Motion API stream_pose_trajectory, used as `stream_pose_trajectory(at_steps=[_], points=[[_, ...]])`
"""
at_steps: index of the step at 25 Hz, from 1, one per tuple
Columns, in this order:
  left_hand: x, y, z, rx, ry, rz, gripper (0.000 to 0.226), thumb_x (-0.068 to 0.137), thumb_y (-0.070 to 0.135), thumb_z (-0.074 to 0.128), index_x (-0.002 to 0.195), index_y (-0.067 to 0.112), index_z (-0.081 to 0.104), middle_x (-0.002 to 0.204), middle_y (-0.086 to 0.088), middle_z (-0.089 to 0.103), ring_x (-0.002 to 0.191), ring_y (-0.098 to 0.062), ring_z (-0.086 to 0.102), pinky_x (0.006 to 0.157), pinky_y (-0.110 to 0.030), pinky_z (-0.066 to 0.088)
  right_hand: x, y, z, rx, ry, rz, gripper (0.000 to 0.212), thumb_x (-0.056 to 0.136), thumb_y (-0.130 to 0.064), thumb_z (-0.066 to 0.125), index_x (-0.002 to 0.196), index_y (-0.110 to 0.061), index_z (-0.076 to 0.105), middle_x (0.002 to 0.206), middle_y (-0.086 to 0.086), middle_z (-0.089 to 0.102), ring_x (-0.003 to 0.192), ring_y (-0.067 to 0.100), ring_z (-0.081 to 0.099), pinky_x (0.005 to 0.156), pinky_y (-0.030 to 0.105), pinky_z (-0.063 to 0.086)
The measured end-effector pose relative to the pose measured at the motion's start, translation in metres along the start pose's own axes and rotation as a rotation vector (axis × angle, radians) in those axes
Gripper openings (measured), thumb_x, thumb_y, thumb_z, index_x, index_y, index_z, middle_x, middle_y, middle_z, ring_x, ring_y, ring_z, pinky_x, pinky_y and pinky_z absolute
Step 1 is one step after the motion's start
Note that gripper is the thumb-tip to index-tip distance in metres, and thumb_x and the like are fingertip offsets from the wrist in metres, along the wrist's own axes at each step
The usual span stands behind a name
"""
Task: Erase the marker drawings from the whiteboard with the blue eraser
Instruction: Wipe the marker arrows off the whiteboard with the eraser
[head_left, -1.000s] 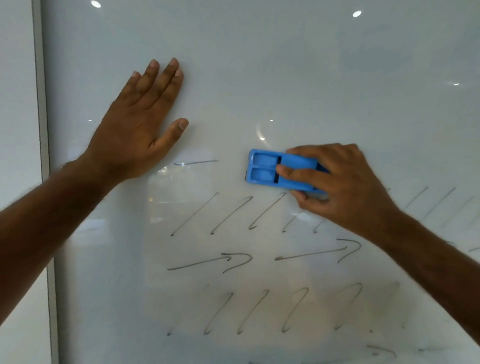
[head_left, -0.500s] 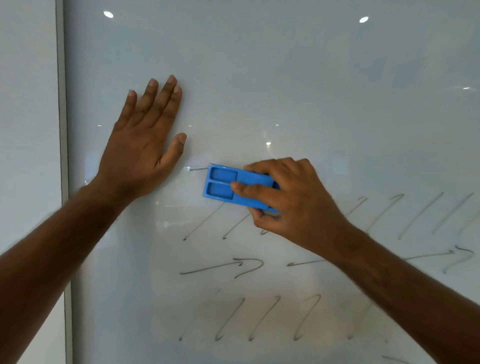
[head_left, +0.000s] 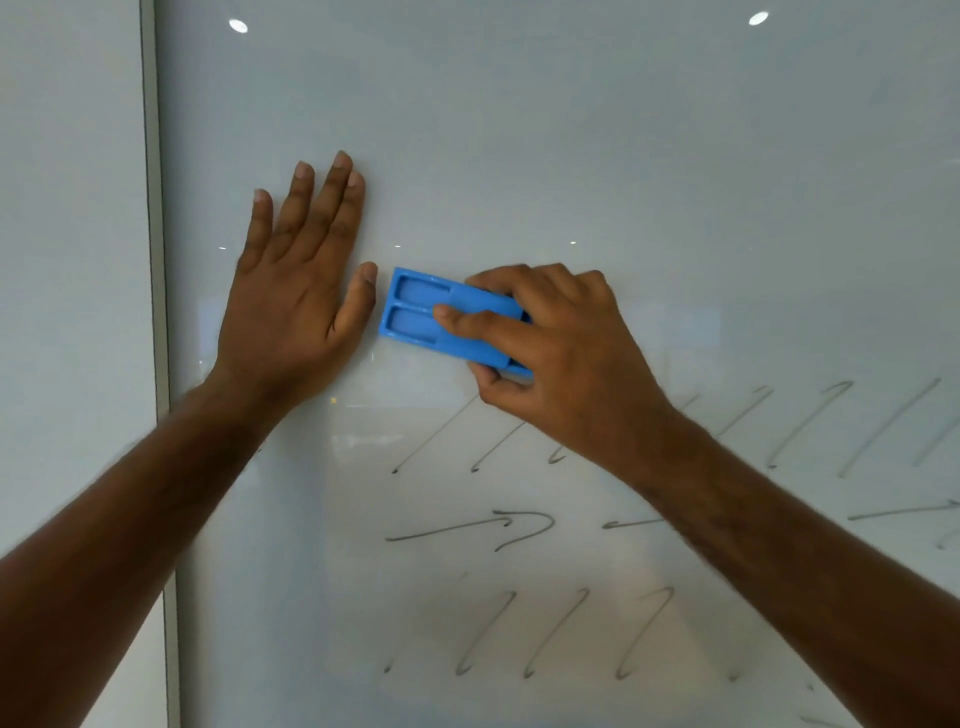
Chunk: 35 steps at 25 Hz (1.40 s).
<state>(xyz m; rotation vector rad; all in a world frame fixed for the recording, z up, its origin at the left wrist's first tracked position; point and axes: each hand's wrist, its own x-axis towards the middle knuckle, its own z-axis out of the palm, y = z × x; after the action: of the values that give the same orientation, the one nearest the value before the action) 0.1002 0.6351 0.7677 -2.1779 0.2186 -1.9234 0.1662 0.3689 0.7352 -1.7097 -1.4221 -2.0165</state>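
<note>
The whiteboard (head_left: 571, 130) fills the view. My right hand (head_left: 561, 343) grips the blue eraser (head_left: 421, 317) and presses it flat on the board, its left end almost touching my left thumb. My left hand (head_left: 296, 291) lies flat on the board, fingers spread upward, holding nothing. Grey marker drawings (head_left: 467, 530) remain below the eraser: a row of slanted strokes, a row of arrows, and a lower row of slanted strokes. My right forearm hides some of them.
The board's grey left frame edge (head_left: 156, 312) runs vertically beside my left wrist, with a plain wall panel (head_left: 67, 260) left of it. Ceiling lights reflect at the top of the board.
My right hand has slid the eraser leftward across the board to my left thumb. The short horizontal stroke near the thumb is gone. My left hand stayed planted.
</note>
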Motion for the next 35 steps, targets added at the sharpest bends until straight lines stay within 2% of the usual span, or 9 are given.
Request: stream_pose_trajectory(at_steps=[4,8,12,16,21,25,28,31,35], points=[[-0.004,-0.001,0.0,0.002,0.017,-0.029,0.068,0.113,0.039,0.026,0.175,0.012,0.013,0.183,-0.004,0.01,0.17,-0.025,0.003,0.138,-0.053,0.004,-0.03,0.006,-0.01,-0.019,-0.055,-0.117,0.046,0.088,-0.027,0.072,0.134,-0.024,0.069,0.128,0.008,0.066,0.101,0.031,0.064,0.078,0.051,0.049],[-0.002,-0.001,0.0,0.005,0.02,-0.034,0.068,0.114,0.038,0.027,0.175,0.013,0.011,0.184,-0.004,0.008,0.17,-0.024,0.002,0.138,-0.05,0.002,-0.025,0.032,-0.025,-0.061,-0.03,-0.04,0.045,0.089,-0.029,0.072,0.134,-0.024,0.069,0.125,0.009,0.066,0.1,0.03,0.063,0.079,0.05,0.048],[-0.003,-0.001,0.0,0.003,0.019,-0.036,0.066,0.114,0.035,0.026,0.175,0.012,0.013,0.183,-0.005,0.01,0.17,-0.024,0.003,0.138,-0.044,-0.001,0.003,0.012,-0.007,-0.013,0.018,0.037,0.044,0.089,-0.028,0.072,0.133,-0.025,0.07,0.126,0.008,0.066,0.099,0.032,0.063,0.078,0.051,0.048],[-0.006,-0.001,0.0,-0.014,0.025,-0.047,0.064,0.116,0.033,0.026,0.175,0.014,0.014,0.183,-0.003,0.01,0.17,-0.023,0.002,0.139,-0.046,0.001,-0.001,-0.012,0.008,0.005,-0.038,-0.039,0.046,0.092,-0.03,0.07,0.138,-0.026,0.067,0.131,0.006,0.065,0.103,0.028,0.062,0.08,0.048,0.047],[-0.007,-0.001,0.0,-0.011,0.053,-0.045,0.065,0.115,0.035,0.028,0.174,0.012,0.016,0.183,-0.003,0.012,0.17,-0.024,0.005,0.139,-0.044,0.002,-0.028,0.004,-0.009,-0.032,-0.058,-0.105,0.046,0.09,-0.027,0.072,0.135,-0.025,0.069,0.131,0.007,0.066,0.102,0.03,0.065,0.079,0.049,0.048],[-0.007,-0.002,-0.001,-0.008,0.048,-0.047,0.065,0.115,0.035,0.028,0.175,0.013,0.015,0.183,-0.003,0.012,0.17,-0.023,0.005,0.139,-0.045,0.003,-0.01,0.026,-0.02,-0.067,-0.026,-0.006,0.046,0.092,-0.031,0.07,0.138,-0.028,0.067,0.133,0.005,0.065,0.103,0.029,0.063,0.082,0.047,0.046],[-0.007,-0.002,0.0,-0.011,0.048,-0.05,0.065,0.115,0.035,0.028,0.174,0.012,0.016,0.183,-0.004,0.013,0.17,-0.024,0.006,0.139,-0.045,0.003,0.011,0.012,-0.007,-0.031,0.0,0.038,0.046,0.093,-0.032,0.07,0.138,-0.027,0.068,0.133,0.005,0.065,0.102,0.03,0.063,0.082,0.048,0.046],[-0.007,-0.003,0.0,-0.018,0.034,-0.041,0.064,0.116,0.036,0.026,0.175,0.013,0.015,0.183,-0.005,0.012,0.17,-0.024,0.005,0.139,-0.043,0.001,0.007,-0.012,0.007,0.008,-0.025,-0.014,0.048,0.09,-0.031,0.072,0.138,-0.026,0.068,0.134,0.006,0.065,0.105,0.031,0.063,0.082,0.05,0.047],[-0.008,-0.004,-0.001,-0.019,0.035,-0.045,0.066,0.115,0.036,0.029,0.175,0.014,0.014,0.183,-0.004,0.011,0.17,-0.024,0.005,0.139,-0.042,0.0,-0.04,-0.029,0.006,0.03,-0.097,-0.177,0.044,0.093,-0.027,0.071,0.137,-0.028,0.067,0.14,0.005,0.064,0.11,0.029,0.065,0.086,0.049,0.048]])
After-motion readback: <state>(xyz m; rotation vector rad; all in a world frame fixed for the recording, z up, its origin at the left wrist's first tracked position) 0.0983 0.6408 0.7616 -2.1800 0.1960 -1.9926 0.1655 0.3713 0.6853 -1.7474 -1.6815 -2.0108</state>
